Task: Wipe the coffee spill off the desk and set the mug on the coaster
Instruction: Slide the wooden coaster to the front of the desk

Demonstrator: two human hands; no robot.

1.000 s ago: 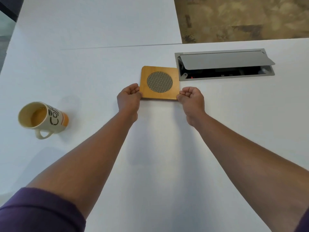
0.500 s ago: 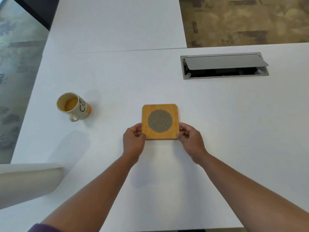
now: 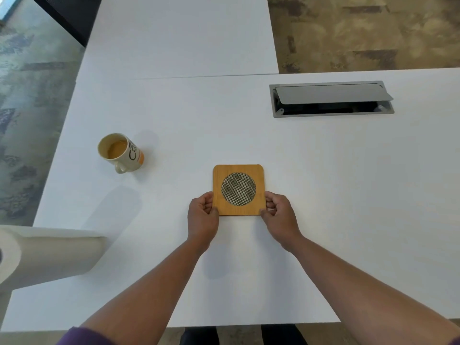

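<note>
At the near centre of the desk [image 3: 323, 183], the curled fingers [image 3: 208, 198] of the left hand [image 3: 202, 215] pinch the coaster [image 3: 239, 190] at its 8 o'clock corner, while the fingers of the right hand [image 3: 278, 214] pinch its 4 o'clock corner; both grips are closed on the edges, thumbs near the bottom rim. The coaster lies flat: a square bamboo-coloured plate with rounded corners and a round woven-mesh inset at its centre. The step in hand appears to be positioning the coaster; neither wiping nor mug placement is done. The mug [image 3: 122, 153] stands well apart at about 10 o'clock from the coaster, cream with dark lettering and an orange band, handle toward the viewer, holding pale brown coffee. No spill is discernible on the white surface. A paper towel roll [image 3: 52, 252] lies at 8 o'clock, near the desk's edge. The next move probably calls for releasing the coaster and reaching for the towel or mug. A cable hatch [image 3: 331, 99] sits open at 1 o'clock.
</note>
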